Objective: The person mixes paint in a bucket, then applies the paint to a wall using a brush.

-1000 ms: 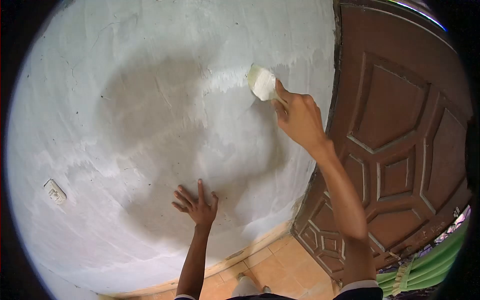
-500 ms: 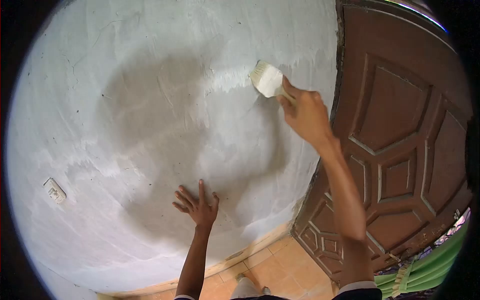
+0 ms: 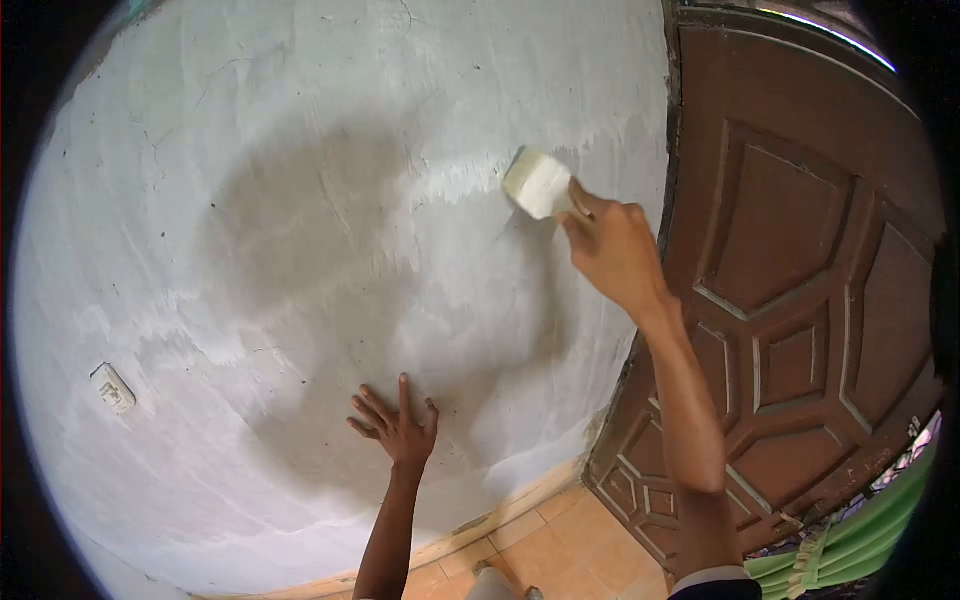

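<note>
soft daylight, heavy fisheye vignette

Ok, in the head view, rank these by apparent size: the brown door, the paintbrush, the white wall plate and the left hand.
1. brown door, by far the largest
2. left hand, fingers spread
3. paintbrush, close to the hand in size, so that pair is unsure
4. white wall plate, smallest

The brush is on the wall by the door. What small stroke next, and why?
Probably drag the paintbrush in the right hand leftward along the whitish streak: darker grey wall lies left and below it. The left hand braces flat below.
</note>
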Demonstrator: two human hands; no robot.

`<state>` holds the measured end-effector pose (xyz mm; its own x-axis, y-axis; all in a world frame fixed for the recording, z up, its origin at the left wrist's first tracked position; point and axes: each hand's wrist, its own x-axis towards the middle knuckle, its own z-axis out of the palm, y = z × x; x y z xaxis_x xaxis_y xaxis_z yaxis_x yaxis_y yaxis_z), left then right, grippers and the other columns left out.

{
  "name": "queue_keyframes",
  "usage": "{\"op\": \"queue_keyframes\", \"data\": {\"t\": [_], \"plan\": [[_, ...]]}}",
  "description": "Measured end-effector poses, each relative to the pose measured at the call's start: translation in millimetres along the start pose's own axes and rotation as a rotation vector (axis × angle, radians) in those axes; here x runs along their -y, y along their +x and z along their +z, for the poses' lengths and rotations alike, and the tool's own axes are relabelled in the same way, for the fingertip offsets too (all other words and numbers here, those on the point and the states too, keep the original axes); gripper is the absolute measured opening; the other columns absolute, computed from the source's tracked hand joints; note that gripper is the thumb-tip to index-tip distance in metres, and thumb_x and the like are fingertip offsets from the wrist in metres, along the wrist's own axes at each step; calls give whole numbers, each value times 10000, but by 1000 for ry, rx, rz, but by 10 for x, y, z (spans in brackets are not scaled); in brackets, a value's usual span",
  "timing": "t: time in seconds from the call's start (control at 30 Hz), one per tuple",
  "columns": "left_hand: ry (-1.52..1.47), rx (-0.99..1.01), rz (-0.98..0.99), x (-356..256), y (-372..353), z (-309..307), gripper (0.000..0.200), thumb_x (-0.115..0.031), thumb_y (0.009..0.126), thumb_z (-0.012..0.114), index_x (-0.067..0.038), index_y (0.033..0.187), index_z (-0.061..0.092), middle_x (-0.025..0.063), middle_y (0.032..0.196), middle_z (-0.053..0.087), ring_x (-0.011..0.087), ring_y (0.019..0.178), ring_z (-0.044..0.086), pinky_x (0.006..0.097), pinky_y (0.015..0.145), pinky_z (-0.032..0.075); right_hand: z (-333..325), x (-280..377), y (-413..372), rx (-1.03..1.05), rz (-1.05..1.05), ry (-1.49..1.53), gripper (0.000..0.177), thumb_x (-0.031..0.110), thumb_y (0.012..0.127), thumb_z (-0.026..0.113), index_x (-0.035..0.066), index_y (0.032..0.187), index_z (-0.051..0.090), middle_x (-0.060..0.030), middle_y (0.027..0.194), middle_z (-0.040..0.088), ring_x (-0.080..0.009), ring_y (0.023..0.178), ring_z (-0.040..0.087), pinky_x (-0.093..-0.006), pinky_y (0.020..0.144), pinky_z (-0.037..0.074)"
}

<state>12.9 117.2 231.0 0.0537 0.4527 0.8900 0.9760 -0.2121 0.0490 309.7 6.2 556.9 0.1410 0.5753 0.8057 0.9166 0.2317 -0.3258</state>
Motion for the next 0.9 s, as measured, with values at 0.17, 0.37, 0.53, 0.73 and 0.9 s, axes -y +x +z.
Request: {"op": "queue_keyframes", "data": {"t": [0.17,0.37,0.53,0.73,0.9], "plan": [[35,-2,12,-3,-1,-6,738,-544,909,591,-285,1563,368,301,1641,-47,511,1501,-126,740,1108,-97,-70,-44,235,-354,-253,59,241,99,944,602,-119,1046,622,-296,833,657,-432,736,674,-463,640,522],[33,-14,30,10,-4,-16,737,-553,934,557,-268,1578,338,300,1642,-44,511,1505,-108,729,1116,-98,280,-59,242,64,-74,-165,231,108,941,604,-119,977,629,-291,874,669,-455,795,684,-488,698,556],[12,-14,25,8,-8,-8,739,-536,932,569,-267,1579,335,301,1642,-48,521,1502,-100,734,1109,-109,-100,81,166,77,-104,-216,217,87,928,626,-115,1007,637,-296,825,671,-431,767,689,-479,689,544],[-2,5,-14,1,-14,12,691,-527,893,623,-300,1521,446,296,1645,3,502,1510,-105,725,1118,-104,-49,38,332,-143,-43,13,241,58,887,660,-95,1072,637,-276,800,681,-412,747,698,-458,686,544],[1,14,-10,-3,-2,-27,685,-526,890,622,-306,1517,452,277,1652,1,489,1515,-95,719,1129,-91,466,-43,264,-211,-117,142,235,63,882,666,-95,1051,621,-283,797,669,-415,727,687,-444,674,535]]}}
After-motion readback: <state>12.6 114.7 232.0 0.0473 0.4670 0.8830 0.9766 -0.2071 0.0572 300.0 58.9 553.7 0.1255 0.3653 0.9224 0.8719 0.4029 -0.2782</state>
